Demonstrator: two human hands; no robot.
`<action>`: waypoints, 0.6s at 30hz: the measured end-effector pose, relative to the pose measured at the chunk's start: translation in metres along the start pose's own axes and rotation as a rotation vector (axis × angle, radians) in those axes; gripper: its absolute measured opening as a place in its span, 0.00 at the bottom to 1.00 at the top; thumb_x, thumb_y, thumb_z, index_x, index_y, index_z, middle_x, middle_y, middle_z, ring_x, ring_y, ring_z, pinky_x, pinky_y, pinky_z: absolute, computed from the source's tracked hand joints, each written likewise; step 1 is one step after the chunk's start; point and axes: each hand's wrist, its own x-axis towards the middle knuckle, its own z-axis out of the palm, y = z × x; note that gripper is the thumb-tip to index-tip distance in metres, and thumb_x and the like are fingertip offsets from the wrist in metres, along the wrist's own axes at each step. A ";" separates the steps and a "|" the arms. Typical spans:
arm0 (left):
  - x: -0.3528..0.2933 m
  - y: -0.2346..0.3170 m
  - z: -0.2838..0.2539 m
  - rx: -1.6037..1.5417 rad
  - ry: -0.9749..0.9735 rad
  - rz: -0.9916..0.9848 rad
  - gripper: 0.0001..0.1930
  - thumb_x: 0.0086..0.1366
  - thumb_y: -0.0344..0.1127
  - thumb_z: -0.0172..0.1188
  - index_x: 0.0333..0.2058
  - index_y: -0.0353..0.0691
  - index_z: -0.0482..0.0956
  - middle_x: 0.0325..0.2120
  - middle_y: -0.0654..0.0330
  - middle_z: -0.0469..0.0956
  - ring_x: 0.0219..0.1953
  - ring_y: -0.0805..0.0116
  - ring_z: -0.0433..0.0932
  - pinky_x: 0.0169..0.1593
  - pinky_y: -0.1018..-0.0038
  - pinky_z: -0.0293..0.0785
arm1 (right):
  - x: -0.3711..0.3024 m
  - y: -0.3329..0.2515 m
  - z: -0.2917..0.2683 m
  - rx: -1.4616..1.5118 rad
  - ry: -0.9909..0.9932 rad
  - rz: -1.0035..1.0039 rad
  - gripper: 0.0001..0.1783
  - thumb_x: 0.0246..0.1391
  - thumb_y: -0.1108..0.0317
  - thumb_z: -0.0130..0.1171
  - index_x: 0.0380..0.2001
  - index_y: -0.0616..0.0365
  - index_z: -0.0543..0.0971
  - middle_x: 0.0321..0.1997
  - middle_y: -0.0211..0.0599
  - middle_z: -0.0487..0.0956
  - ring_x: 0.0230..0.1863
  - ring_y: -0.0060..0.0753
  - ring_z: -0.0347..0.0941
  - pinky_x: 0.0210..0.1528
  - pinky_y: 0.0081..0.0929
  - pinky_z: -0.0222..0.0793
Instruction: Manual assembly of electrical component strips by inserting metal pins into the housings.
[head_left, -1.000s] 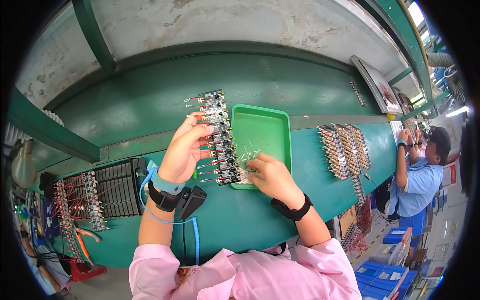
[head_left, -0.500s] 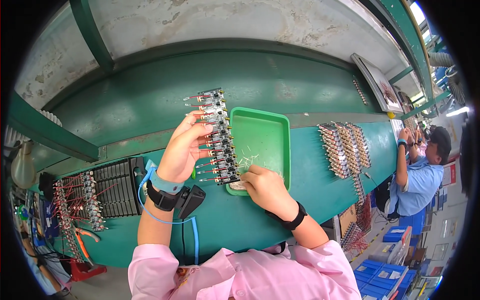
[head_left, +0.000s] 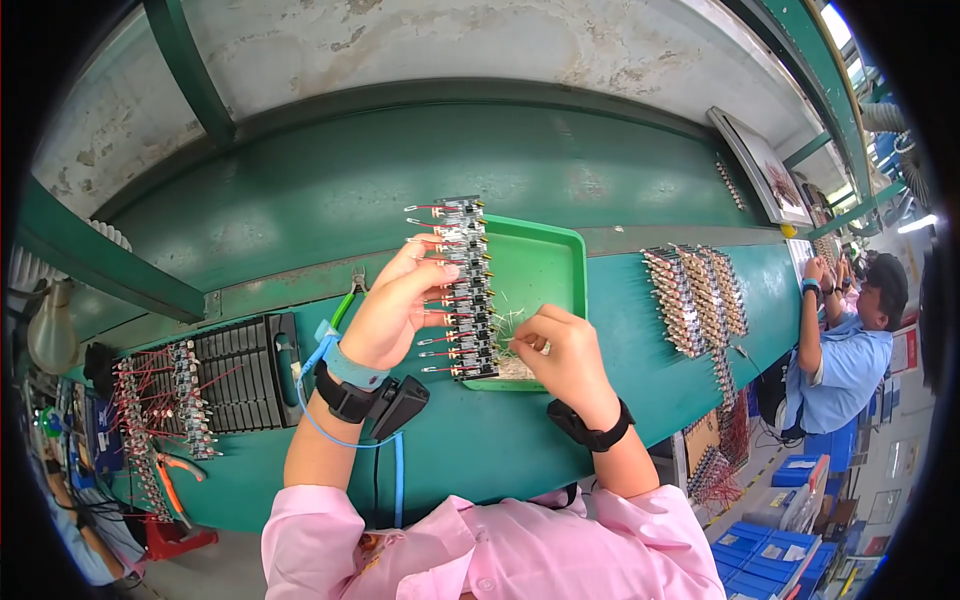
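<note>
My left hand (head_left: 385,315) is closed on a long strip of small circuit boards (head_left: 468,325), fingers behind it and thumb on its face. The strip stands nearly upright, with short red wires on its left edge and brass-coloured parts on its right. Behind it lies a shallow green tray (head_left: 581,285) with thin pale slivers (head_left: 513,322) in it. Over the tray's near right part, my right hand (head_left: 572,360) is pinched, thumb against curled fingers, just right of the strip's lower end. Whatever is between those fingertips is too small to make out.
Green-handled cutters (head_left: 346,302) lie beyond my left wrist. A black slotted rack (head_left: 240,375), wired board strips (head_left: 187,400) and orange-handled pliers (head_left: 172,482) are at left. Stacked board strips (head_left: 695,300) lie at right, near a co-worker (head_left: 840,340). A blue cord (head_left: 399,480) trails from my left wrist.
The board strip and my left hand have shifted right and slightly down. My right hand has moved right and up, away from the strip's lower end, its fingers now curled in a pinch.
</note>
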 end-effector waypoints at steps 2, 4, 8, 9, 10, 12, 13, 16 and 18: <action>0.000 -0.001 0.002 0.019 -0.004 -0.020 0.15 0.59 0.32 0.46 0.45 0.41 0.64 0.38 0.62 0.72 0.37 0.73 0.74 0.39 0.72 0.73 | 0.001 -0.001 -0.004 0.044 0.000 0.029 0.04 0.36 0.80 0.59 0.21 0.62 0.76 0.20 0.33 0.72 0.19 0.28 0.70 0.22 0.21 0.65; 0.001 -0.002 0.002 0.029 -0.005 -0.030 0.15 0.58 0.33 0.47 0.45 0.42 0.63 0.38 0.62 0.72 0.37 0.73 0.74 0.39 0.72 0.73 | 0.002 -0.002 -0.008 0.092 -0.012 0.070 0.04 0.38 0.80 0.59 0.22 0.62 0.77 0.21 0.34 0.73 0.20 0.26 0.70 0.22 0.20 0.65; 0.003 -0.005 0.002 0.051 -0.020 -0.053 0.15 0.58 0.34 0.48 0.45 0.43 0.63 0.38 0.63 0.71 0.37 0.74 0.73 0.38 0.73 0.72 | 0.003 -0.005 -0.012 0.212 -0.020 0.099 0.04 0.40 0.80 0.58 0.24 0.64 0.77 0.22 0.34 0.74 0.23 0.24 0.70 0.24 0.18 0.65; 0.003 -0.006 0.001 0.052 -0.031 -0.058 0.14 0.58 0.34 0.49 0.44 0.43 0.64 0.38 0.64 0.70 0.38 0.75 0.72 0.38 0.74 0.72 | 0.003 -0.005 -0.012 0.260 -0.020 0.103 0.03 0.42 0.80 0.57 0.24 0.64 0.77 0.23 0.34 0.74 0.24 0.23 0.70 0.25 0.18 0.65; 0.004 -0.007 0.001 0.054 -0.042 -0.063 0.14 0.58 0.35 0.50 0.44 0.44 0.64 0.38 0.65 0.70 0.38 0.76 0.71 0.37 0.75 0.71 | 0.003 -0.005 -0.013 0.260 -0.022 0.102 0.03 0.42 0.80 0.57 0.24 0.64 0.77 0.23 0.34 0.74 0.24 0.23 0.70 0.25 0.18 0.65; 0.003 -0.007 0.003 0.054 -0.049 -0.065 0.14 0.58 0.35 0.50 0.44 0.44 0.64 0.38 0.65 0.69 0.38 0.76 0.71 0.37 0.75 0.71 | 0.002 -0.005 -0.013 0.438 -0.016 0.175 0.03 0.43 0.81 0.56 0.26 0.66 0.76 0.25 0.33 0.74 0.26 0.22 0.70 0.28 0.18 0.66; 0.003 -0.007 0.003 0.051 -0.057 -0.070 0.14 0.58 0.35 0.50 0.44 0.44 0.64 0.38 0.65 0.69 0.38 0.76 0.71 0.37 0.75 0.71 | 0.002 -0.004 -0.013 0.527 -0.015 0.216 0.03 0.44 0.81 0.56 0.27 0.66 0.76 0.26 0.33 0.74 0.27 0.21 0.70 0.29 0.18 0.66; 0.002 -0.007 0.004 0.055 -0.059 -0.082 0.15 0.58 0.36 0.50 0.44 0.45 0.63 0.38 0.65 0.69 0.38 0.75 0.71 0.36 0.75 0.71 | 0.001 -0.010 -0.012 0.673 0.012 0.250 0.04 0.46 0.81 0.55 0.28 0.67 0.75 0.28 0.33 0.74 0.30 0.21 0.70 0.31 0.18 0.66; 0.001 -0.007 0.006 0.071 -0.052 -0.092 0.15 0.58 0.36 0.51 0.44 0.45 0.63 0.38 0.65 0.69 0.38 0.75 0.71 0.36 0.76 0.71 | 0.001 -0.012 -0.011 0.745 0.028 0.266 0.04 0.46 0.81 0.55 0.28 0.68 0.75 0.29 0.34 0.74 0.31 0.20 0.69 0.32 0.18 0.66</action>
